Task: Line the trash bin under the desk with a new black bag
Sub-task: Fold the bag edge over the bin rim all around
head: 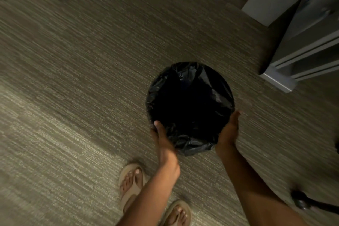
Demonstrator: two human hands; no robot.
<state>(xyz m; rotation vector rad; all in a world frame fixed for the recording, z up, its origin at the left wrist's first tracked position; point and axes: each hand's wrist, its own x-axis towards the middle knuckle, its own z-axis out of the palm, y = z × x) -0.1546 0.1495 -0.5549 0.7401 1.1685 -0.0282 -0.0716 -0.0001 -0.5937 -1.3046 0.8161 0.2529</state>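
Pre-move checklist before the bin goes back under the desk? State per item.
1. Black bag opened inside the trash bin: ok, the mouth is spread round.
2. Bag folded over the rim all the way round: cannot tell; the far edge looks covered, but the near edge is bunched between the hands.
3. Left hand on the bin's side: ok, thumb over the rim.
4. Right hand on the opposite side: ok, palm against the wall.
5. Carpet path toward the grey desk leg: ok, nothing lying in between.
6. Bin bottom on the floor or lifted: cannot tell.
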